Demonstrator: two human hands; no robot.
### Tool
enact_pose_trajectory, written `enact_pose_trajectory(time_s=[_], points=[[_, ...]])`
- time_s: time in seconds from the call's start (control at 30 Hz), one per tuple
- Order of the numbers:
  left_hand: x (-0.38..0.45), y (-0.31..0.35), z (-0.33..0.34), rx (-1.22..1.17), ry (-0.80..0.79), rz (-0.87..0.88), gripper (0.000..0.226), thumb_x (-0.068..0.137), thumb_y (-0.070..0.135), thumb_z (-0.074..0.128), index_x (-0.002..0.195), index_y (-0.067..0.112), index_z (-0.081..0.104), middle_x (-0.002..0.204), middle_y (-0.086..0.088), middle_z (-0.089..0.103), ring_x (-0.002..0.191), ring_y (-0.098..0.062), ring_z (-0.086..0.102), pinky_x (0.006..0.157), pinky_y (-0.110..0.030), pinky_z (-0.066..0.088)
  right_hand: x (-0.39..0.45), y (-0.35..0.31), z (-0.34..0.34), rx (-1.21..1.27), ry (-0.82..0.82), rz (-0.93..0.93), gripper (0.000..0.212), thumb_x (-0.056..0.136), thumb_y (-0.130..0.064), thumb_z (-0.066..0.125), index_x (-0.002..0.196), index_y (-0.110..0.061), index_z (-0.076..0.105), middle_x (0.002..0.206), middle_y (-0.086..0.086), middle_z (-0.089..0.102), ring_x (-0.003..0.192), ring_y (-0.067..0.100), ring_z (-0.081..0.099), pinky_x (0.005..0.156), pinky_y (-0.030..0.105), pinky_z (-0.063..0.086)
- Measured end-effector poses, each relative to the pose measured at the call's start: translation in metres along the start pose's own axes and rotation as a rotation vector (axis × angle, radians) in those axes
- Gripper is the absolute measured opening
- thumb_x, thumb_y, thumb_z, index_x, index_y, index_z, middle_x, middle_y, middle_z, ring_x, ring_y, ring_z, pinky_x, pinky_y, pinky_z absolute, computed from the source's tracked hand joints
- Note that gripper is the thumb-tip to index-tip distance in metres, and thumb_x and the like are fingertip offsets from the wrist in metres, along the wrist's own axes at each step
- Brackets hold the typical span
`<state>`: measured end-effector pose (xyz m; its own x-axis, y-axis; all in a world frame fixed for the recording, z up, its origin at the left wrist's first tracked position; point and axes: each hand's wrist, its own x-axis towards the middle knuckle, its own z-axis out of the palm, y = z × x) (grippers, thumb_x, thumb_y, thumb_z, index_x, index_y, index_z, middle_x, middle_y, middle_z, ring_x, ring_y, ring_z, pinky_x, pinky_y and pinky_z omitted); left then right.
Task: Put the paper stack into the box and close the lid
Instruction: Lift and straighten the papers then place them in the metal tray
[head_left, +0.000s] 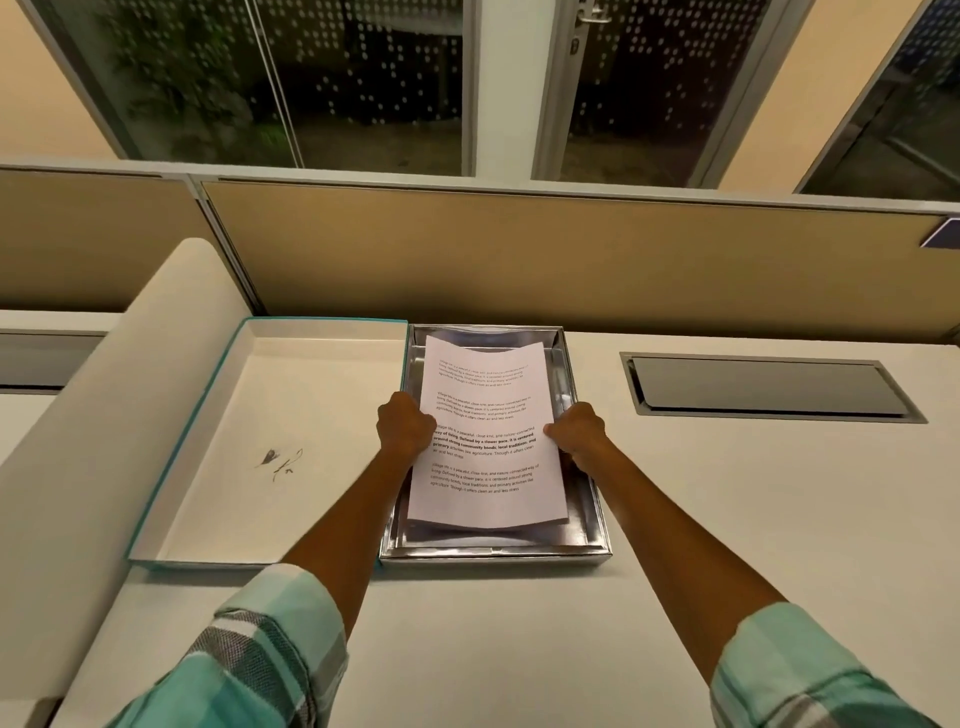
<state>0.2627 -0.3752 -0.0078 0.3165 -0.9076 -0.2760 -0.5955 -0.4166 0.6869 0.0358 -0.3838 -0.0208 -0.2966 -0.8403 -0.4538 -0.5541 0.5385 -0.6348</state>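
Observation:
A white paper stack (485, 499) with printed text hovers just over a shiny silver box (493, 552) on the desk. My left hand (404, 425) grips the stack's left edge and my right hand (576, 432) grips its right edge, both about halfway along. The sheets bow upward a little at the near and far ends. The box lid (291, 400), teal outside and white inside, lies open and upside down directly left of the box, touching it. A small dark mark shows on the lid's inner face.
A beige partition wall (519, 249) runs along the back of the desk. A grey cable hatch (763, 387) is set into the desk to the right. A curved cream divider (104, 415) borders the left side.

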Motion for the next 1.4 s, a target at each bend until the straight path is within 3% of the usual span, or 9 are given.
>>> enact_pose_trajectory(time_s=[0.17,0.27,0.43,0.63,0.8,0.9,1.17,1.4], points=[[-0.002,0.001,0.007,0.05,0.025,-0.005,0.027,0.09,0.013,0.059,0.112,-0.002,0.057,0.118,-0.021,0.066,0.103,-0.039,0.065,0.088,-0.043,0.053,0.0,0.002,0.002,-0.04,0.041,-0.009,0.024,0.091,-0.016,0.063,0.109,-0.002,0.058,0.109,0.015,0.067,0.078,0.023,0.061,0.065,0.029,0.048],[-0.004,0.003,0.01,0.083,0.019,0.0,0.032,0.09,0.012,0.059,0.117,-0.003,0.055,0.121,-0.022,0.064,0.107,-0.04,0.064,0.091,-0.045,0.052,-0.003,0.001,0.004,-0.033,0.045,-0.012,0.029,0.092,-0.019,0.061,0.116,-0.005,0.057,0.113,0.014,0.067,0.087,0.028,0.067,0.067,0.03,0.051],[-0.008,0.004,0.013,0.098,-0.034,0.011,0.036,0.087,0.012,0.064,0.119,0.0,0.055,0.122,-0.02,0.065,0.105,-0.038,0.065,0.087,-0.042,0.054,-0.011,0.001,0.008,0.023,-0.016,-0.02,0.031,0.091,-0.023,0.061,0.118,-0.006,0.055,0.118,0.014,0.066,0.097,0.031,0.068,0.067,0.029,0.052],[-0.021,0.011,0.012,-0.043,-0.076,-0.048,0.057,0.088,0.025,0.064,0.134,0.004,0.039,0.133,-0.017,0.057,0.12,-0.037,0.057,0.096,-0.044,0.049,-0.017,0.008,0.004,0.1,-0.091,-0.021,0.042,0.089,-0.029,0.064,0.123,-0.006,0.055,0.124,0.012,0.064,0.084,0.018,0.055,0.05,0.018,0.038],[-0.039,0.002,0.01,-0.28,-0.08,-0.049,0.059,0.094,0.036,0.054,0.144,0.013,0.032,0.143,-0.013,0.051,0.127,-0.036,0.052,0.1,-0.044,0.045,-0.027,0.019,0.002,0.16,-0.129,-0.015,0.056,0.091,-0.043,0.058,0.132,-0.007,0.047,0.131,0.011,0.058,0.112,0.03,0.059,0.082,0.034,0.049],[-0.047,-0.006,0.01,-0.327,-0.11,-0.029,0.057,0.096,0.045,0.043,0.146,0.02,0.031,0.145,-0.01,0.048,0.127,-0.036,0.051,0.101,-0.048,0.044,-0.036,0.026,0.004,0.207,-0.137,-0.028,0.055,0.092,-0.048,0.054,0.131,-0.01,0.049,0.127,0.01,0.061,0.105,0.029,0.062,0.081,0.036,0.052],[-0.052,-0.012,0.009,-0.422,-0.242,-0.003,0.063,0.093,0.06,0.027,0.146,0.026,0.033,0.148,-0.01,0.046,0.129,-0.038,0.05,0.107,-0.059,0.04,-0.045,0.032,0.009,0.288,-0.196,-0.051,0.06,0.094,-0.055,0.043,0.136,-0.013,0.049,0.133,0.009,0.06,0.119,0.031,0.058,0.103,0.046,0.048],[-0.057,-0.009,0.002,-0.461,-0.331,0.034,0.083,0.074,0.072,0.024,0.147,0.031,0.029,0.149,-0.006,0.045,0.129,-0.035,0.05,0.108,-0.06,0.037,-0.05,0.03,0.007,0.358,-0.257,-0.057,0.064,0.094,-0.058,0.039,0.142,-0.015,0.042,0.138,0.011,0.057,0.121,0.032,0.058,0.104,0.048,0.047]])
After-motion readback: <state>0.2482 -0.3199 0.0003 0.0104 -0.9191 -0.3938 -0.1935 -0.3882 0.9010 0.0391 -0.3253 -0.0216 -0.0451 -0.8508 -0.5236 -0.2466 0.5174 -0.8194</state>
